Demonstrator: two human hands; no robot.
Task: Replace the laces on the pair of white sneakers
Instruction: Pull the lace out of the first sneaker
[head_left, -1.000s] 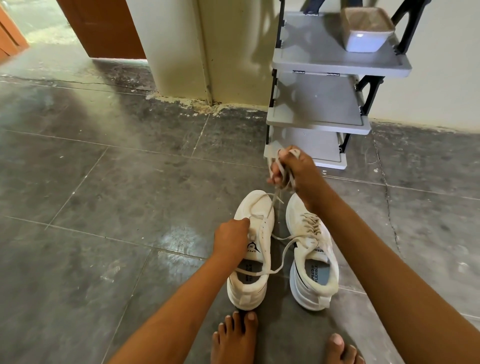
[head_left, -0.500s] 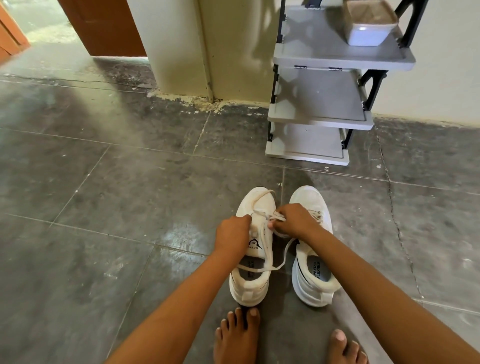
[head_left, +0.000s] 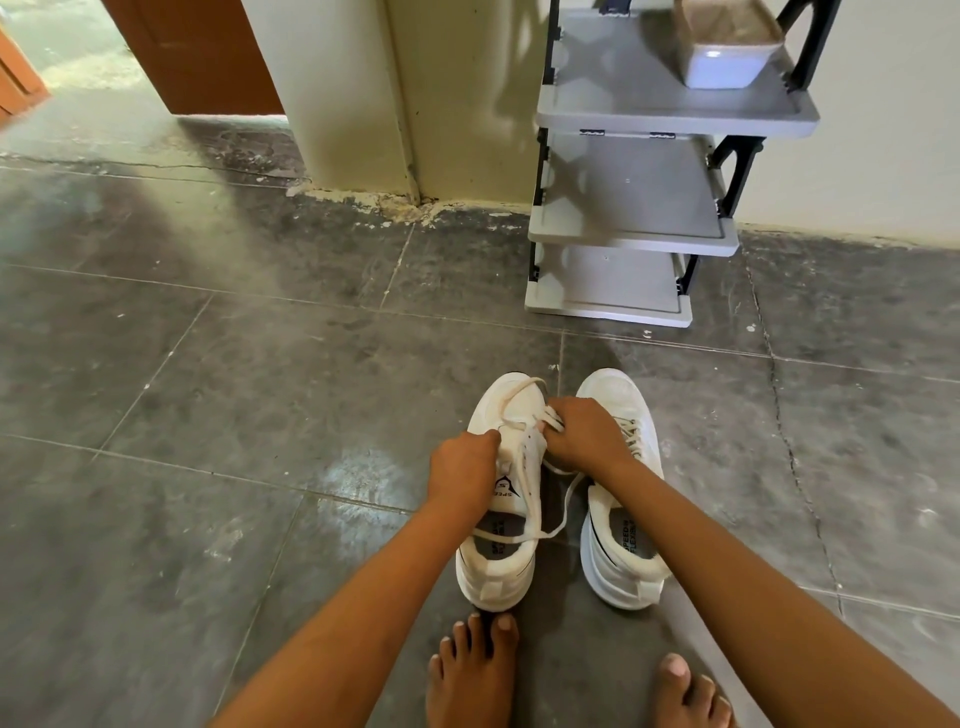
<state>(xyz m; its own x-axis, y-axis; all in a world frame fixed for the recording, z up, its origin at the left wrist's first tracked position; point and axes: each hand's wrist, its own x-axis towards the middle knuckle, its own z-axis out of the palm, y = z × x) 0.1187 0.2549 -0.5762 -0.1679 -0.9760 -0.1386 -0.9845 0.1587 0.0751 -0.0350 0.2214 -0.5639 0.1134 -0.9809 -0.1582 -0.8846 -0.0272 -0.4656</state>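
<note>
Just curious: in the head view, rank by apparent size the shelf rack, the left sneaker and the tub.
1. Grey three-tier plastic shelf rack.
2. Left white sneaker, though nearness to the camera enlarges it.
3. White rectangular plastic tub.

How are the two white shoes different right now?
The left sneaker has its lace pulled loose, trailing across its opening; the right sneaker has its laces criss-crossed in place. The left hand grips the left sneaker and the right hand pinches its lace; neither holds the right sneaker. Both are white, side by side on the floor, toes pointing away.
</note>
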